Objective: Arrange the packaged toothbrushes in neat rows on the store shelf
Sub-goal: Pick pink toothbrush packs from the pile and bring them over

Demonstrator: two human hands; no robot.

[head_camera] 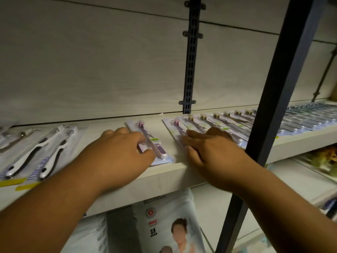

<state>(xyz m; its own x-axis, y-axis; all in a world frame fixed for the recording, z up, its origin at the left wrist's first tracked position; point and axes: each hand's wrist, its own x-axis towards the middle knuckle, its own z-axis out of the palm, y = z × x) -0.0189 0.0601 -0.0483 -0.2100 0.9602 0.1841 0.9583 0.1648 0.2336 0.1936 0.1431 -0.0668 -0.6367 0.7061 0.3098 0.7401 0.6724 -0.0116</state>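
Head view: a single purple toothbrush pack point(159, 151) lies flat near the front edge of a pale shelf point(164, 173), angled slightly. The left hand point(118, 152) covers its left side, fingers over the card and thumb pinching its near part. Just to the right, across a bare gap, the right hand point(213, 148) lies flat with straight fingers on the first packs of an overlapping row of toothbrushes point(229, 121). White-handled toothbrush packs point(36, 152) lie further left.
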